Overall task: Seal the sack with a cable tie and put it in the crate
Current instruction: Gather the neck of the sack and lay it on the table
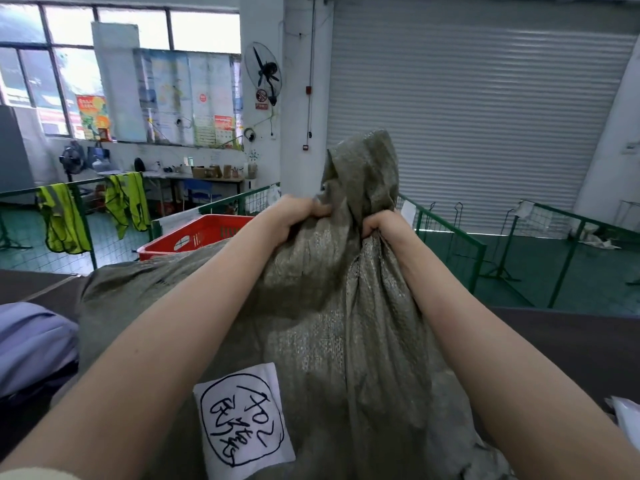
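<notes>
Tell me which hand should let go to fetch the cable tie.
Probably the right hand: it pinches only an edge fold, while the left hand grips the gathered neck of the sack. No cable tie is visible.

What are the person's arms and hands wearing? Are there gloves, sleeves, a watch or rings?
Both hands, the left hand and the right hand, are bare: no gloves. Both forearms are uncovered all the way to the frame's lower edge, with no watch or bracelet. A pale cuff-like edge shows at the bottom left corner. The fingers are buried in fabric, so rings cannot be checked.
</notes>
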